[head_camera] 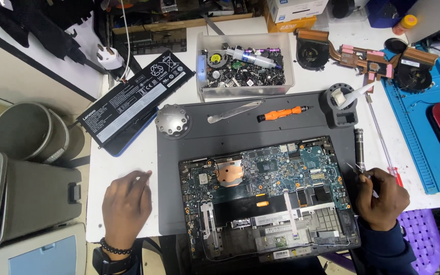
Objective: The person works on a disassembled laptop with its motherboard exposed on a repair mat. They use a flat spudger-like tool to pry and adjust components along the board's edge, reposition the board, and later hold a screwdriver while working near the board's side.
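Right hand [380, 198] pinches thin metal tweezers [356, 169] at lower right, beside the opened laptop's blue-green circuit board [266, 178] — left hand [126, 206] rests loosely curled, holding nothing, on the white table [128, 158].

Opened laptop [268, 196] lies on the work mat [250, 130], near its front edge. Behind it on the mat: round dish [172, 121] at left, pry tool [232, 111], screwdriver [281, 113], stand [340, 106] at right. Behind the mat, a bin of parts [244, 66]. Left of the mat, a battery [136, 99]. Right hand [380, 198] holds tweezers [356, 169] beside the laptop's right edge; left hand [126, 206] rests on the table [123, 153], left of the mat.
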